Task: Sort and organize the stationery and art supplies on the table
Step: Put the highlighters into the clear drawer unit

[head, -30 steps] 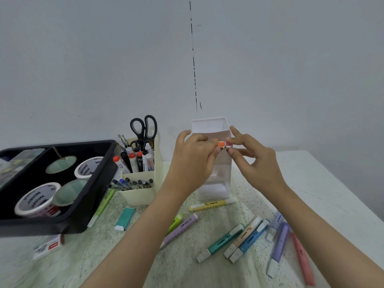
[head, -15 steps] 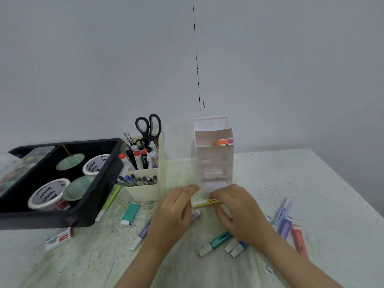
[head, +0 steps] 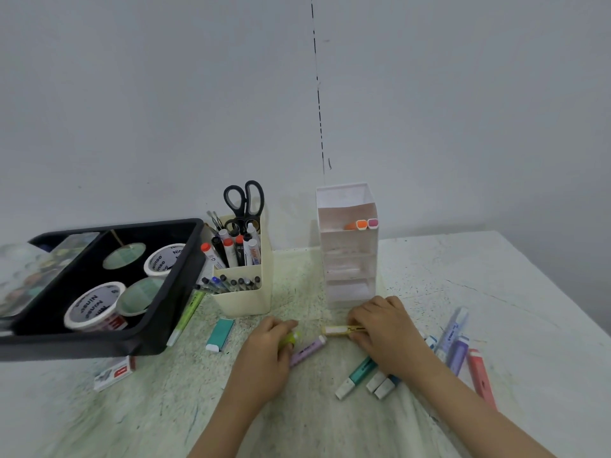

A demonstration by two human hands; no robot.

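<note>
Leftmost, a black tray [head: 185, 259] stands beside a cream pen holder [head: 244, 299]. Nearer, the left hand [head: 267, 352] curls round a green highlighter [head: 289, 338] on the table [head: 496, 292]. The right hand [head: 386, 328] pinches a yellow highlighter [head: 340, 330] lying just near of the white tiered organizer [head: 350, 276]. A pink highlighter [head: 481, 378] lies to the right.

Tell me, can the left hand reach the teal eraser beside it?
Probably yes. The teal eraser lies just left of the left hand, with only bare table between them. But that hand seems to grip a green highlighter, so it may have to let go first.
</note>
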